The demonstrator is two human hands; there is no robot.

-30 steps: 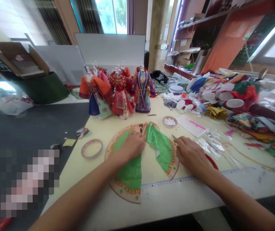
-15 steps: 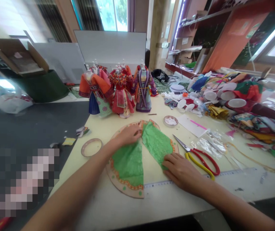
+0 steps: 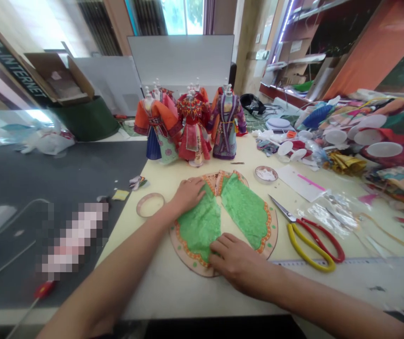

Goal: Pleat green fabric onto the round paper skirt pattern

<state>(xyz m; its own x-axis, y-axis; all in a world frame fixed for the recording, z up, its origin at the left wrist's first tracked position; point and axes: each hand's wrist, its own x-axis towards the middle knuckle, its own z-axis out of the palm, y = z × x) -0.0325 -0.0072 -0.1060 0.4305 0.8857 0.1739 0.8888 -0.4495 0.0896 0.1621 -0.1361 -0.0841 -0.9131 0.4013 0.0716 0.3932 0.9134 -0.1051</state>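
Observation:
A round green fabric piece (image 3: 244, 207) with a scalloped orange border lies on a tan disc (image 3: 184, 258) on the table. A wedge-shaped gap splits its front, and its right panel lies flat. My left hand (image 3: 189, 194) rests on the upper left of the green fabric, fingers stretched out and pointing toward the centre. At the front edge of the left panel, my right hand (image 3: 235, 259) has its fingers laid over the border near the gap, slightly bent. Right of the disc, scissors (image 3: 308, 240) with one red and one yellow handle lie partly over a clear ruler (image 3: 371, 260).
Several dressed doll figures (image 3: 193, 127) stand behind the disc. A ring-shaped band (image 3: 150, 205) lies to the left, a small dish (image 3: 266, 174) to the right. Fabric scraps and white discs (image 3: 383, 149) pile up at far right. A red-ended corded tool (image 3: 44, 289) lies at left.
My right hand has moved left, from the right panel's lower edge to the left panel's front edge. My left hand has drawn back from the centre. The view has shifted slightly.

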